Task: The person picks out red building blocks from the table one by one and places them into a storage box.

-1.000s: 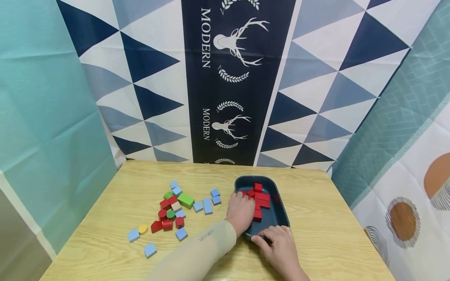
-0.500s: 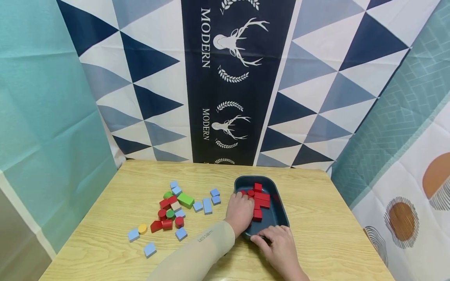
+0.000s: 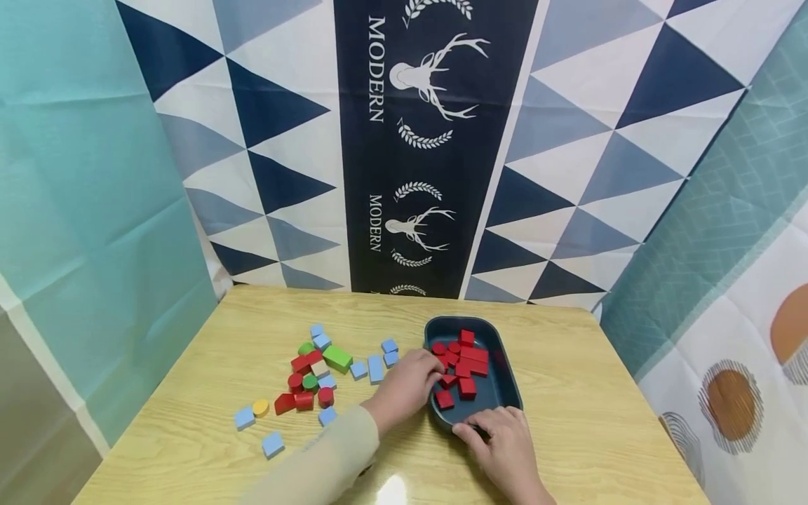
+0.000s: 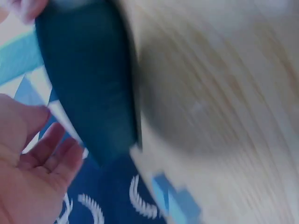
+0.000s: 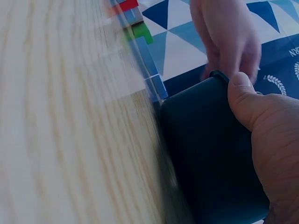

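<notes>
My right hand [image 3: 503, 449] grips the near rim of a dark blue tray [image 3: 513, 382]; in the right wrist view its thumb [image 5: 243, 86] lies along the rim. Over the tray's left edge hovers my left hand [image 3: 407, 386]. The left wrist view shows its fingers [image 4: 58, 163] loosely bent beside the tray wall [image 4: 93, 79], holding nothing. Inside the tray lie several red blocks, among them a cube [image 3: 467, 388], a small block [image 3: 445, 400] near the left wall and a long block [image 3: 473, 355].
Left of the tray are scattered blue blocks [image 3: 375, 369], a green block [image 3: 337, 359], red cylinders [image 3: 304, 400], a yellow disc [image 3: 261, 408] and a natural wood block [image 3: 320, 369]. A patterned cloth [image 3: 278, 140] hangs behind the wooden table [image 3: 568, 393].
My left hand has lifted out of the tray and moved left, uncovering red blocks there. The right hand keeps its grip on the rim. The head view has shifted slightly.
</notes>
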The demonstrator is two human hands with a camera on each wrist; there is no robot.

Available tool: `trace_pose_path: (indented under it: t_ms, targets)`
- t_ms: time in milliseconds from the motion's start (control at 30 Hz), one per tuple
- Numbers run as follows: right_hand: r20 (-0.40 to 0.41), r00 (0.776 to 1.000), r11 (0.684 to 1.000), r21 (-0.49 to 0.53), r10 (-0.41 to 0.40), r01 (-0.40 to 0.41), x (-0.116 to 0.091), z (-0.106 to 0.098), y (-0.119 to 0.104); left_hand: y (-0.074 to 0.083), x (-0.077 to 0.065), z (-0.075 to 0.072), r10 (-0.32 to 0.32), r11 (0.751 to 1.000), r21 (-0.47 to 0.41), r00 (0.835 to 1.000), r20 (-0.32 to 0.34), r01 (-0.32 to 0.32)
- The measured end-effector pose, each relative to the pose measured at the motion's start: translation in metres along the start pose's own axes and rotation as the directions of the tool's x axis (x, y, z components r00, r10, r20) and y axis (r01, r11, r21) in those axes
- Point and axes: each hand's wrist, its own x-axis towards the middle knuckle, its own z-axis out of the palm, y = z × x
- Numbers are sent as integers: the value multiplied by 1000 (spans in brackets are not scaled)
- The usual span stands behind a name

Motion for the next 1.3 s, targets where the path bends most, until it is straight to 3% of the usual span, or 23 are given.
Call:
trace_pose_path:
  t_ms: [67,200,267,367,500,567,733,900,967,1067,1133,1200,1300]
  targets:
    - [8,1000,1000,1,6,-6,1,0,0,-16,-8,-14,-30,999,26,999,21,29]
    - [4,1000,1000,10,4,-4,1,1,-2,-60,-27,-47,-159,978,139,987,33,153]
    - [-7,1000,1000,12,0,1,1,1,-3,-86,-37,-63,-242,953,189,970,11,236]
    - [-11,1000,1000,6,-1,1,0,1,-2,-121,-52,-80,-370,907,217,929,-4,362]
    - [-13,1000,1000,6,-9,9,-1,0,-1,-154,-68,-86,-491,866,146,869,59,479]
    - [-13,1000,1000,12,-11,11,-1,0,0,-164,-73,-87,-520,854,89,848,97,513]
    - [-26,1000,1000,17,-16,16,-3,1,0,-175,-75,-87,-536,844,37,835,123,536]
    - [-16,1000,1000,23,-19,19,-4,3,1,-170,-73,-95,-553,833,97,829,83,545]
    - [-11,1000,1000,22,-17,17,-4,3,2,-159,-67,-99,-541,839,102,840,42,535]
    - [-14,1000,1000,19,-15,15,-4,2,3,-128,-50,-100,-481,875,52,876,-15,482]
    - [-14,1000,1000,15,-18,18,-3,2,4,-101,-36,-96,-429,903,-47,903,-28,427]
    - [-9,1000,1000,11,-19,19,-2,1,5,-71,-23,-86,-358,925,-142,934,-10,353]
    - [3,1000,1000,3,-15,15,-1,1,6,-28,-8,-63,-233,937,-252,970,65,242]
